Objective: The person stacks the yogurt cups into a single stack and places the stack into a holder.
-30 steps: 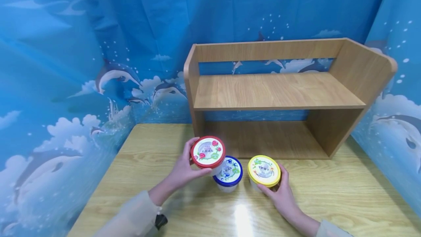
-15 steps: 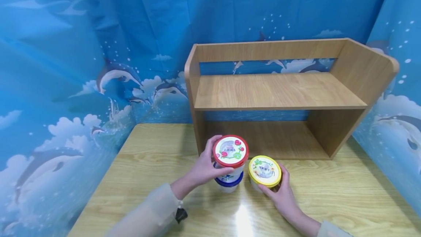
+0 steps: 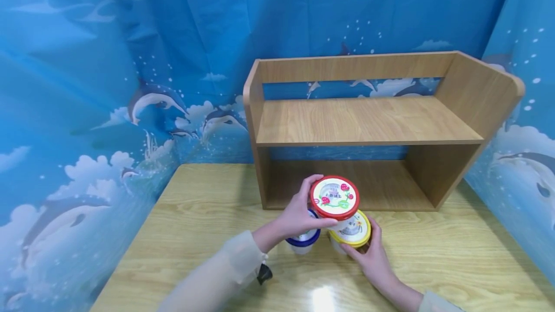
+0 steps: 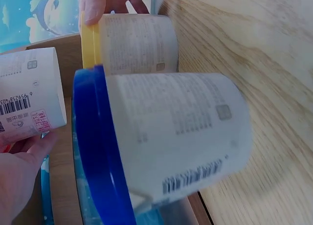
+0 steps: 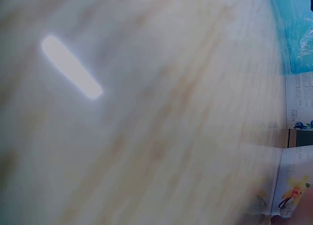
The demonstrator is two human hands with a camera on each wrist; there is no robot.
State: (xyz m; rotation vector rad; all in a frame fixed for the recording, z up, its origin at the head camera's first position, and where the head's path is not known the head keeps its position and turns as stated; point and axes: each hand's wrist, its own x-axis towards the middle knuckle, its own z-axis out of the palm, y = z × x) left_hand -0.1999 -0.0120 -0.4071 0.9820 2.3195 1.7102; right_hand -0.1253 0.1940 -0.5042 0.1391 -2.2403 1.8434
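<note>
Three round white tubs, each with a differently coloured lid, are at the person's two hands. The left hand (image 3: 299, 215) grips the one red-lidded tub (image 3: 335, 198), thumb on its near side and fingers on its far side, holding it raised off the table (image 3: 208, 220). From the head view, this tub overlaps the far part of the one yellow-lidded tub (image 3: 350, 240), which stands upright on the table. The right hand (image 3: 375, 256) grips that second tub, with the thumb at its near side. The one blue-lidded tub (image 3: 302, 245) stands just beside it to the left, partly hidden by the left hand. In the left wrist view, two barcodes show, one on the red-lidded tub and one on the blue-lidded tub.

Behind the tubs stands one wooden shelf unit (image 3: 368, 119) with two levels. One dark ornament (image 3: 264, 273) hangs at the left wrist. A blue dolphin-patterned backdrop (image 3: 208, 28) surrounds the table.
</note>
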